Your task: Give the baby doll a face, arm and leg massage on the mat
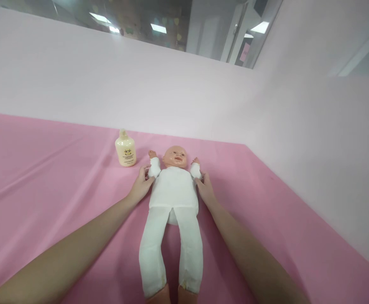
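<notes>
We face a smooth, pale wall [108, 84] that runs from nine o'clock round to three. Below it spreads the surface [45, 177], covered in pink cloth with long, soft creases toward nine. High up at twelve, a flat, dark glass pane [134, 25] shows bright rectangles of light [158, 28].

In the middle of the surface our doll [173, 190] lies on its back, head [172, 157] toward twelve and legs [154, 249] toward six. Matt white fabric covers the boxy torso and the tubular, slightly parted legs; the bare head is round and glossy.

At ten o'clock of the torso, our left grip [140, 186] is curled round one of the doll's upper arms, thumb on the inner side. At two, our right grip [206, 189] clasps the other arm likewise. How hard either presses we cannot tell.

Farther out toward ten, a cream bottle [121, 153] stands upright near our left grip, apart from it. Its body is shiny and round-shouldered, narrowing to a small top [123, 132]. It is opaque, so its contents are hidden from us. Dark print [128, 157] marks the front.
</notes>
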`<state>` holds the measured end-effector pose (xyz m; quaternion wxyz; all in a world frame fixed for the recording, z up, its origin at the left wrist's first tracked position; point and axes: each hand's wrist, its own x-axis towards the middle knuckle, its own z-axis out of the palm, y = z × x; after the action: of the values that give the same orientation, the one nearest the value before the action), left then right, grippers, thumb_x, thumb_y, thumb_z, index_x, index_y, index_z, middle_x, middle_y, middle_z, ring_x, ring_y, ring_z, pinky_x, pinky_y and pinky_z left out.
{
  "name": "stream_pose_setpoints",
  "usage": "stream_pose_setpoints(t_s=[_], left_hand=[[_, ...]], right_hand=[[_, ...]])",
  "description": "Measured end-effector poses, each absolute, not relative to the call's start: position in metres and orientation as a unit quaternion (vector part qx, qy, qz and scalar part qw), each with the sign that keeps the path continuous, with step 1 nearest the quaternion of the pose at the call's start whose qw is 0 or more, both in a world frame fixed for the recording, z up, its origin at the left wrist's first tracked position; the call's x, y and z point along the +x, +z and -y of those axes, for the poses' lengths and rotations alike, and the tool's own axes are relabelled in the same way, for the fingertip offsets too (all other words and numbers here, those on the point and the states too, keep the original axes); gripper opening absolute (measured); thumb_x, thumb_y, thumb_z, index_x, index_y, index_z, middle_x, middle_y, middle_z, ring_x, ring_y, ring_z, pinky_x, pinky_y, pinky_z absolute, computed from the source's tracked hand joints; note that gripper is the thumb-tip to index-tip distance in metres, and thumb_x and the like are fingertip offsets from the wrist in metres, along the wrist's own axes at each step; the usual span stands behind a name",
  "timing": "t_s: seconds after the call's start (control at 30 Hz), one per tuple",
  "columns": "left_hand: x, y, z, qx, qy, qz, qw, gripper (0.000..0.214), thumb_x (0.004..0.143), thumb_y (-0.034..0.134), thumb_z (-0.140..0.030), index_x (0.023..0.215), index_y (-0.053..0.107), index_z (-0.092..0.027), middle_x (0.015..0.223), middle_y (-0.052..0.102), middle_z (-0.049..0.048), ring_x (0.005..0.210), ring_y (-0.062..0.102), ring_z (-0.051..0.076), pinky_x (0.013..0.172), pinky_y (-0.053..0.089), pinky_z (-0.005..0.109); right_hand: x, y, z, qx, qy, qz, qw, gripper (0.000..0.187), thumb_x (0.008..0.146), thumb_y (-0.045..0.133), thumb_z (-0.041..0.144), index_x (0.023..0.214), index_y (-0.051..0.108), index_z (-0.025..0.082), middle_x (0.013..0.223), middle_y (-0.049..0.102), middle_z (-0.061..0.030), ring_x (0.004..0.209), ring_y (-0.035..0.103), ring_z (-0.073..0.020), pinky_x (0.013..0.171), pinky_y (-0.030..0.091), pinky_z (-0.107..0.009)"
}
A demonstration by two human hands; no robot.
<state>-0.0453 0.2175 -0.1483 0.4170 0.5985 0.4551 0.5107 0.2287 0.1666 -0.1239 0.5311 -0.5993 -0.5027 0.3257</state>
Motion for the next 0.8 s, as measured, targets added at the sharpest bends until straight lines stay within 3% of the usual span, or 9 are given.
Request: stream_pose_setpoints(t_s=[0.43, 0.63, 0.8], left_hand=[[-0.045, -0.147, -0.217, 0.6, 0.51, -0.454, 0.416, 0.054, 0.079, 0.058, -0.028, 0.13, 0.04, -0.024, 0.128, 0.055, 0.0084, 0.108, 0.056, 0.022, 0.094, 0.043, 0.039], [-0.045, -0.154, -0.225, 0.573, 0.544, -0.441, 0.426, 0.071, 0.071, 0.064, -0.02, 0.135, 0.034, -0.025, 0.132, 0.054, 0.0097, 0.118, 0.053, 0.024, 0.098, 0.041, 0.042], [-0.044, -0.148, -0.222, 0.58, 0.548, -0.402, 0.449, 0.058, 0.064, 0.057, -0.011, 0.121, 0.05, -0.021, 0.126, 0.058, 0.0088, 0.118, 0.053, 0.025, 0.095, 0.042, 0.039]], right_hand=[[0.231, -0.129, -0.169, -0.591, 0.326, 0.507, 0.536, 0.043, 0.079, 0.057, 0.035, 0.12, 0.052, 0.025, 0.109, 0.06, -0.004, 0.096, 0.056, -0.0213, 0.083, 0.045, -0.036], [0.231, -0.13, -0.169, -0.595, 0.326, 0.498, 0.54, 0.044, 0.076, 0.059, 0.036, 0.119, 0.053, 0.026, 0.106, 0.06, -0.0032, 0.093, 0.056, -0.021, 0.083, 0.045, -0.037], [0.23, -0.127, -0.169, -0.576, 0.324, 0.506, 0.554, 0.038, 0.076, 0.059, 0.033, 0.113, 0.056, 0.024, 0.102, 0.06, -0.0035, 0.091, 0.055, -0.0204, 0.083, 0.045, -0.036]])
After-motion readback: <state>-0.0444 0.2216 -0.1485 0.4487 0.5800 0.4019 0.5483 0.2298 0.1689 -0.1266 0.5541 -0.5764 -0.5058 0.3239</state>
